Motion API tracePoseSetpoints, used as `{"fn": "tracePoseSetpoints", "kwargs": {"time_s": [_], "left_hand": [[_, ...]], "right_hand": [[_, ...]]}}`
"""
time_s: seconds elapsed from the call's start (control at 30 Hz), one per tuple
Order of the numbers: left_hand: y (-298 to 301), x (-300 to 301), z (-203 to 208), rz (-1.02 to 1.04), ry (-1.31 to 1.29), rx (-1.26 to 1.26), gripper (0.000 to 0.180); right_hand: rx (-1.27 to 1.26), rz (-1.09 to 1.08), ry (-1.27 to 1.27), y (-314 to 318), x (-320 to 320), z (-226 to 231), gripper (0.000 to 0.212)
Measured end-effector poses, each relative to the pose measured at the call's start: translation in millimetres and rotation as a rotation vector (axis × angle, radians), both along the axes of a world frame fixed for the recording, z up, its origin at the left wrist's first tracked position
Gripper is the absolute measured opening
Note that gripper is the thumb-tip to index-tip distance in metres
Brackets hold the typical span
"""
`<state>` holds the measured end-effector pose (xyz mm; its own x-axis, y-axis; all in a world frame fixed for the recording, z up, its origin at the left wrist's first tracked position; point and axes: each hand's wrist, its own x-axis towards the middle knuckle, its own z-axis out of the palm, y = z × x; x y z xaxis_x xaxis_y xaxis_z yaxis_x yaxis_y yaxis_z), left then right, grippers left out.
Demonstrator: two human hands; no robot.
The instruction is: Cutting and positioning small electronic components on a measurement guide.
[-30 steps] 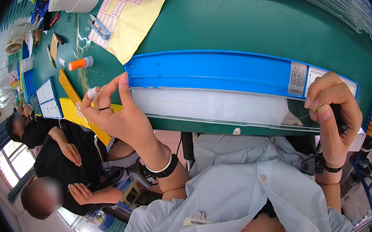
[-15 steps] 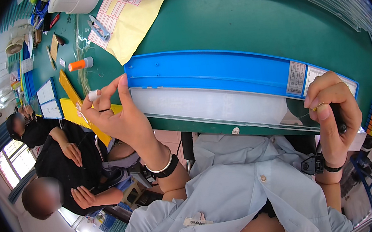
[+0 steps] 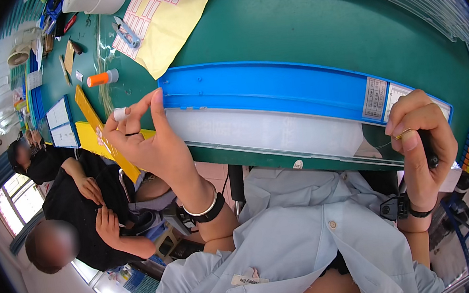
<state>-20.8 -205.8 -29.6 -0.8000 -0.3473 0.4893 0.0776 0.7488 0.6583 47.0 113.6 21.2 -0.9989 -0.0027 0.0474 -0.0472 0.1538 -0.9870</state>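
One co-worker's hand, left in the frame, has moved up toward the other, while ours keep nearly the same places. At the right, our right hand pinches a small gold-coloured piece. Left of centre, our left hand brings thumb and finger together by the blue box spanning mid-frame on the table; we cannot tell whether they grip anything.

The long blue open case was of smooth plastic with a mild gloss. The flat green tabletop looked smooth, slightly shiny. The large yellow sheet was of matt paper, the light-blue buttoned shirt of matt, wrinkled cloth; the small gold-coloured piece seemed shiny metal.
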Motion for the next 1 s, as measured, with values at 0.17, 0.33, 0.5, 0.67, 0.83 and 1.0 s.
{"fn": "tracePoseSetpoints", "kwargs": {"time_s": [0.17,0.33,0.5,0.67,0.83,1.0], "left_hand": [[5,0,3,0.012,-0.026,-0.016,0.040],[5,1,2,0.004,-0.033,-0.008,0.040],[7,2,3,0.002,-0.029,-0.006,0.040],[7,2,3,0.006,-0.043,0.000,0.041],[6,7,1,-0.016,-0.072,-0.070,0.041],[10,12,6,-0.002,-0.086,-0.166,0.024]], "right_hand": [[0.006,0.001,0.004,1,-1,1,0.005],[-0.005,0.004,0.017,3,0,1,0.005],[-0.009,-0.004,0.010,5,1,1,0.004],[0.000,-0.001,0.015,7,2,2,0.004],[0.001,-0.028,0.005,10,4,8,0.004],[-0.021,-0.066,0.033,15,2,5,0.004]]}}
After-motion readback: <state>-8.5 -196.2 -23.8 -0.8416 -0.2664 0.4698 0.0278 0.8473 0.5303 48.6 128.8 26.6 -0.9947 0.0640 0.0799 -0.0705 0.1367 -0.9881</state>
